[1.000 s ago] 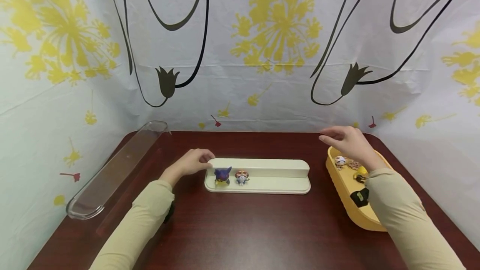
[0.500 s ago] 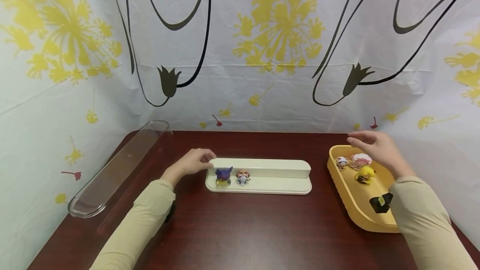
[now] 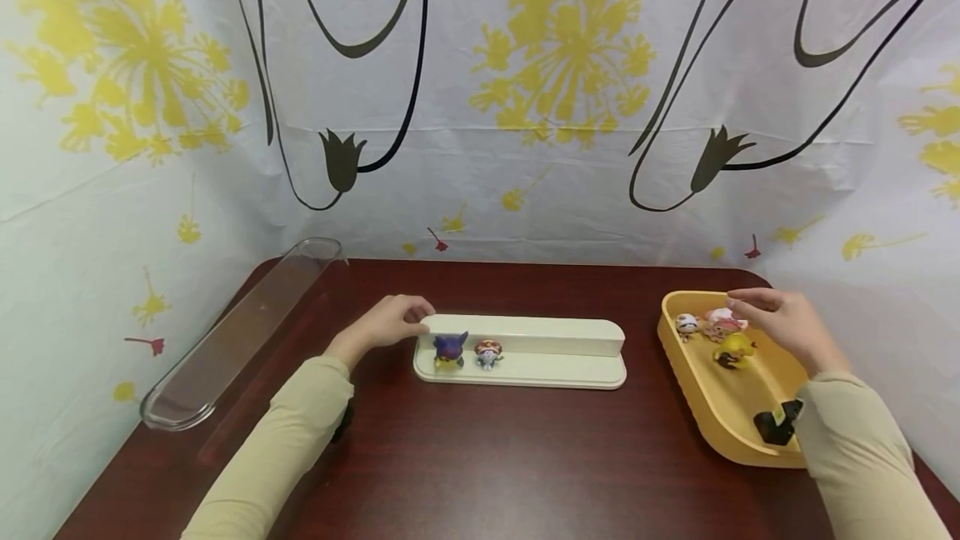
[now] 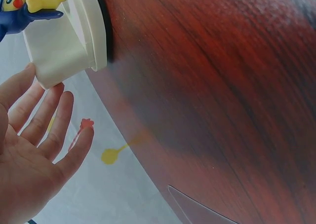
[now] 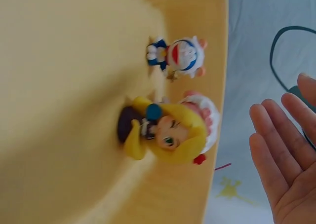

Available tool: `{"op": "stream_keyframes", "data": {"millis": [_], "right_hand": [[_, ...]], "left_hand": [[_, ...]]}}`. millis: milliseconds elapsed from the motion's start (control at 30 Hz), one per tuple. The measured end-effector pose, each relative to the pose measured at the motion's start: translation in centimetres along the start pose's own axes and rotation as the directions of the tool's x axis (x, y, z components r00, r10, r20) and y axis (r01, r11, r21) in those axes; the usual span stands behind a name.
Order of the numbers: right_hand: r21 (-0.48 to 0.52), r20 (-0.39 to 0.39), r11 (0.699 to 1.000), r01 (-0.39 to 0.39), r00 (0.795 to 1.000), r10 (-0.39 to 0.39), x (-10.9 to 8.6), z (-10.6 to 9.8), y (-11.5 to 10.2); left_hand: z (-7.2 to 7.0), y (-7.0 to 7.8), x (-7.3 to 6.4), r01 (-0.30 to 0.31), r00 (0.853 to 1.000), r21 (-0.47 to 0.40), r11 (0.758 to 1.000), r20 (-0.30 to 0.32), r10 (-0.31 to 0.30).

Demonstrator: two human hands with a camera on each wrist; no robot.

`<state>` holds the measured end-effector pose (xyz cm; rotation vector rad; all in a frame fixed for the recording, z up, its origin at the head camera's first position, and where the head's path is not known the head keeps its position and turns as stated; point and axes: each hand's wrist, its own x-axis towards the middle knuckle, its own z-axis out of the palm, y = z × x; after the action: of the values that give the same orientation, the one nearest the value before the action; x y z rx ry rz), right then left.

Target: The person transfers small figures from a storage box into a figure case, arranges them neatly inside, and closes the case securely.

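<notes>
My left hand (image 3: 392, 320) pinches the left end of the cream two-step display stand (image 3: 555, 369), thumb in front and fingers behind in the left wrist view. On its lower step stand a figurine in a dark blue-purple eared hood (image 3: 450, 348) and a small one with a red-brown hat (image 3: 488, 353). Over the yellow bin's (image 3: 678, 382) right side, my right hand (image 3: 783, 325) hovers with loosely extended fingers, holding nothing. Below are a white-hooded blue figurine (image 5: 185, 56), a yellow-haired figurine (image 5: 173, 135) and a pink-and-white one (image 3: 722, 323). A black-and-yellow figurine (image 3: 778, 423) lies nearer, partly behind the sleeve.
A clear plastic cover (image 3: 240, 332) lies along the left edge of the dark red-brown table (image 3: 487, 465). Patterned white cloth (image 3: 480, 173) hangs behind the table and along both sides.
My right hand has moved right and slightly down, uncovering more of the bin and its figurines. My left hand has kept its place on the stand; the head view has shifted slightly.
</notes>
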<state>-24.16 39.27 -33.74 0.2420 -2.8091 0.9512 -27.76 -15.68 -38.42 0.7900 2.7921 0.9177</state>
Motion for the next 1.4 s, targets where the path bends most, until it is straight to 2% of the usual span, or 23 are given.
{"op": "stream_keyframes", "data": {"millis": [33, 167, 400, 567, 1000, 1200, 1400], "right_hand": [[-0.005, 0.006, 1.0, -0.008, 1.0, 0.008, -0.1, 0.1, 0.3], [0.007, 0.037, 0.999, -0.045, 0.998, 0.045, -0.3, 0.2, 1.0], [0.016, 0.04, 0.996, -0.088, 0.995, 0.087, -0.7, 0.6, 1.4], [-0.006, 0.021, 0.996, -0.087, 0.996, 0.087, -0.8, 0.9, 1.8], [-0.01, 0.032, 0.993, -0.117, 0.993, 0.117, -1.0, 1.4, 2.5], [0.005, 0.085, 0.986, -0.165, 0.983, 0.164, -1.2, 1.2, 3.0], [0.079, 0.14, 0.98, -0.184, 0.975, 0.172, -1.2, 1.0, 3.9]], "left_hand": [[-0.2, 0.8, -0.3, 0.033, 0.999, 0.004, 0.999, 0.003, -0.033], [-0.1, 1.0, -0.2, 0.062, 0.998, 0.02, 0.998, -0.002, -0.062], [-0.1, 1.0, -0.4, 0.067, 0.998, 0.017, 0.998, 0.008, -0.067], [-0.1, 1.0, -0.3, 0.072, 0.997, 0.02, 0.997, 0.006, -0.072], [0.0, 0.8, -0.2, 0.062, 0.998, 0.019, 0.998, 0.001, -0.062], [0.0, 0.8, -0.2, 0.06, 0.998, 0.02, 0.998, 0.004, -0.06], [0.0, 0.8, -0.2, 0.066, 0.998, 0.022, 0.998, 0.002, -0.066]]}}
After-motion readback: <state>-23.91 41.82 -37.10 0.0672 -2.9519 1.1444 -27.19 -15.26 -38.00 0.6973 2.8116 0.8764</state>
